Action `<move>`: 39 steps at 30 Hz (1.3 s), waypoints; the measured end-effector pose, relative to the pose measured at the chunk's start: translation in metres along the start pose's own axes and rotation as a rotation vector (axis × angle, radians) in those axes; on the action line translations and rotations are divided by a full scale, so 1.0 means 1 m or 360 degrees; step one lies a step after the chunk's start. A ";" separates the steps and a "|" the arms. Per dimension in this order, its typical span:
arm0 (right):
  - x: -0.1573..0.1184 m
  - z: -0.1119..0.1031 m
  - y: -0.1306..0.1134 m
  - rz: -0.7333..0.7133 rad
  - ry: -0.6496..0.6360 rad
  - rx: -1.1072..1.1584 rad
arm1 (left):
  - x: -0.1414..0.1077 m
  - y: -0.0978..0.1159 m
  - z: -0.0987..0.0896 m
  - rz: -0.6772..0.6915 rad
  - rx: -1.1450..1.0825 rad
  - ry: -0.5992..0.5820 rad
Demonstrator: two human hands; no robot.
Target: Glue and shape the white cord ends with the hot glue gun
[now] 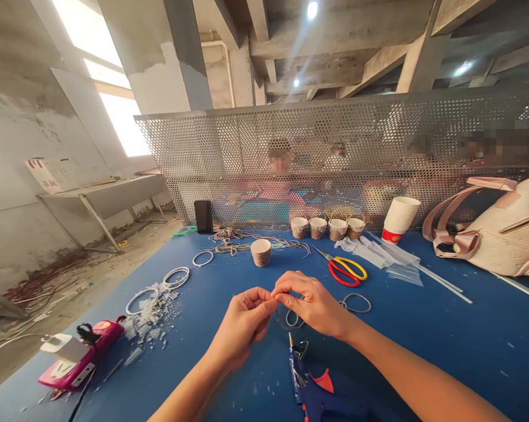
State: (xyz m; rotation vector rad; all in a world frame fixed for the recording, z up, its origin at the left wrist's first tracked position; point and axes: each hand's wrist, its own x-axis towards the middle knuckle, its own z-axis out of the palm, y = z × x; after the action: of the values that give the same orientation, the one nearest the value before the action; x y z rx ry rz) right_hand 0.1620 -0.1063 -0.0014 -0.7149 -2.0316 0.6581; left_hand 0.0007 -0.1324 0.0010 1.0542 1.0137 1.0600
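Over the middle of the blue table, my left hand (245,319) and my right hand (312,302) meet with their fingertips pinched together. Whatever lies between the fingertips is too small to make out. Just beyond them a small paper cup (261,254) with a brownish lower wall stands upright. Below my right hand lies a blue glue gun (303,381) with a red trigger, its nozzle pointing away from me. A thin cord loop (293,319) shows partly beneath my right hand, and a grey cord ring (361,303) rests to its right.
Red-and-yellow scissors (345,272), several decorated cups (318,228), clear glue sticks (400,261) and stacked paper cups (400,220) lie beyond. White rings (176,278), plastic scraps (152,316) and a pink power strip (82,360) sit left. A perforated metal screen (246,152) borders the back; people sit behind.
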 end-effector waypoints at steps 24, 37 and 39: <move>-0.002 -0.001 -0.001 -0.0399 0.0045 -0.0439 | -0.001 0.004 -0.001 -0.0210 -0.0142 -0.0067; -0.005 -0.003 0.012 -0.0901 0.0335 -0.1180 | 0.002 0.005 -0.005 -0.0453 -0.0488 -0.0224; -0.004 -0.004 0.013 -0.0850 0.0384 -0.1113 | 0.002 0.005 -0.006 -0.0445 -0.0493 -0.0227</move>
State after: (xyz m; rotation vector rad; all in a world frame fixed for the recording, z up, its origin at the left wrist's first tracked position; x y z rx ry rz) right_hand 0.1710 -0.0994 -0.0105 -0.5512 -2.0841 -0.4508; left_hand -0.0056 -0.1284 0.0046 0.7021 0.8222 0.8660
